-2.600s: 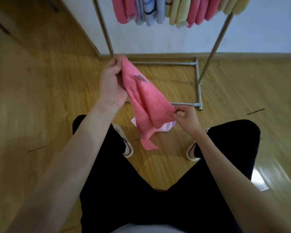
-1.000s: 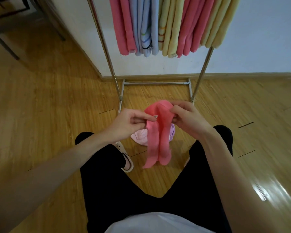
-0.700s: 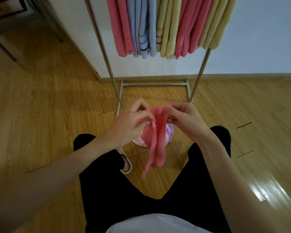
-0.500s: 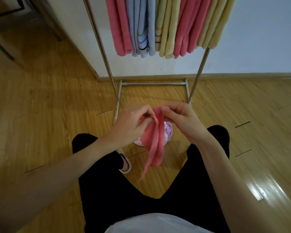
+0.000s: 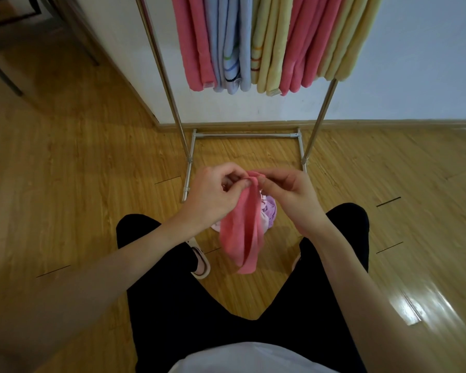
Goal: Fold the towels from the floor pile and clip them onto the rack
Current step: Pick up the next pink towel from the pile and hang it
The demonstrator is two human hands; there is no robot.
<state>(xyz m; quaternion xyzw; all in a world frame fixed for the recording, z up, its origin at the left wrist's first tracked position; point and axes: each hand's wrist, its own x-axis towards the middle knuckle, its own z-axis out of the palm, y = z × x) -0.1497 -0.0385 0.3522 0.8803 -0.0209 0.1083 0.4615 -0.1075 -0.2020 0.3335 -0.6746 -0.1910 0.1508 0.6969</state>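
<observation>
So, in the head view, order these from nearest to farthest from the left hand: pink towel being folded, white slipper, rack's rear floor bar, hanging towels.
1. Pink towel, pinched by the left hand.
2. White slipper, below-left.
3. Rear floor bar, ahead.
4. Hanging towels, top.

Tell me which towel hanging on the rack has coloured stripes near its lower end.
The pale blue towel, second from the left, beside a pink towel, shows green, blue and dark stripes; pink ones are plain.

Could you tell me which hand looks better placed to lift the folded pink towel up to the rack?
Probably the left hand: its fingers wrap the pink towel's top fold, while the right hand only pinches the edge.
</observation>
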